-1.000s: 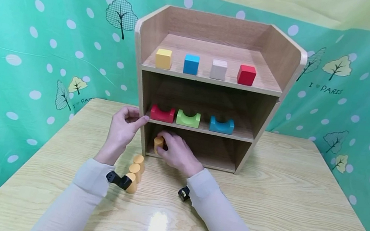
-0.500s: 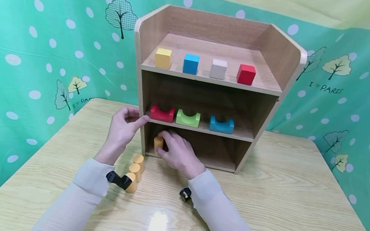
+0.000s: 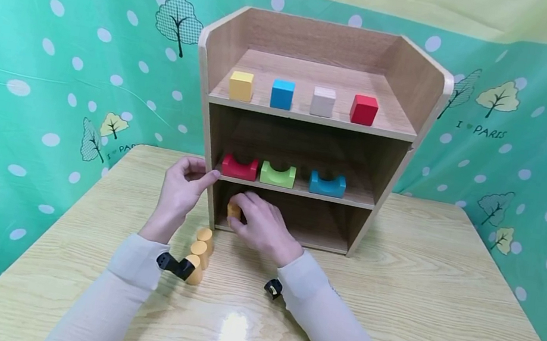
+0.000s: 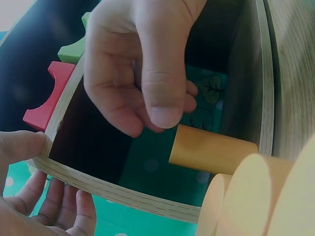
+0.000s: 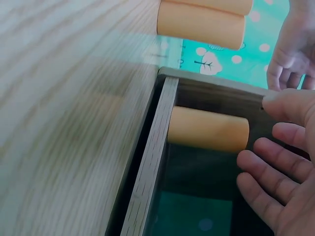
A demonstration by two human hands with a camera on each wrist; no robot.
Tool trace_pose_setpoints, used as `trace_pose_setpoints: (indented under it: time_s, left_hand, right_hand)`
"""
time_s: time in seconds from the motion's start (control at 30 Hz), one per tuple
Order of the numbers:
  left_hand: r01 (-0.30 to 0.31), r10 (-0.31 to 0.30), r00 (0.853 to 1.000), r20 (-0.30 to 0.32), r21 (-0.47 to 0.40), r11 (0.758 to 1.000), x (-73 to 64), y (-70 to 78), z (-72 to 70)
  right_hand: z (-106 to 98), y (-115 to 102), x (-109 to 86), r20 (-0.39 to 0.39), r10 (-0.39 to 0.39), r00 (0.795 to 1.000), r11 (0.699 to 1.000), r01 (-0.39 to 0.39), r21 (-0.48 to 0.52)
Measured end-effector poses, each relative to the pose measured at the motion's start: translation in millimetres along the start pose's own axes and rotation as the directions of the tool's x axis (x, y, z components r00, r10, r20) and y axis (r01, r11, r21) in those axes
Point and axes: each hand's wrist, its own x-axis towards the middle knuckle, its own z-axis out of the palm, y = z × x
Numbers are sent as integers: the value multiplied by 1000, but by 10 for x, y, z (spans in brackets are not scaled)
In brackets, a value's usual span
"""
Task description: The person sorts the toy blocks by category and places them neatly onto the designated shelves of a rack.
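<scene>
A small wooden shelf unit [image 3: 322, 43] stands on the table. My left hand [image 3: 179, 194] grips its left side panel, thumb at the front edge and fingers outside, as the left wrist view shows. A plain wooden cylinder [image 5: 209, 129] stands upright at the left end of the bottom compartment. Right by its top is my right hand [image 3: 264, 226], partly covering it in the head view. In the right wrist view the loosely bent fingers [image 5: 266, 162] are apart from the cylinder. The left wrist view shows the right thumb just over the cylinder's upper end.
Three similar cylinders [image 3: 200, 252] stand in a row on the table [image 3: 444, 320] beside my left forearm. The middle shelf carries red [image 3: 239, 170], green [image 3: 278, 177] and blue [image 3: 327, 187] arch blocks. Several coloured cubes [image 3: 282, 95] line the top shelf.
My right hand's fingers have shifted slightly up off the cylinder, which stays in the same place. The left hand has kept its hold on the side panel.
</scene>
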Motion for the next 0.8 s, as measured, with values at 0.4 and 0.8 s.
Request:
trace_pose_setpoints:
  time_s: [0.4,0.8]
  left_hand:
    - [7,-7,1000,7,10,1000,-10,13,-6]
    - [23,-23,1000,6,33,999,-23,26,-5]
  right_hand:
    - [19,-113,-6,-19,-113,993,992,113,49]
    - [52,-207,-11,164,-177,971,981,161,105]
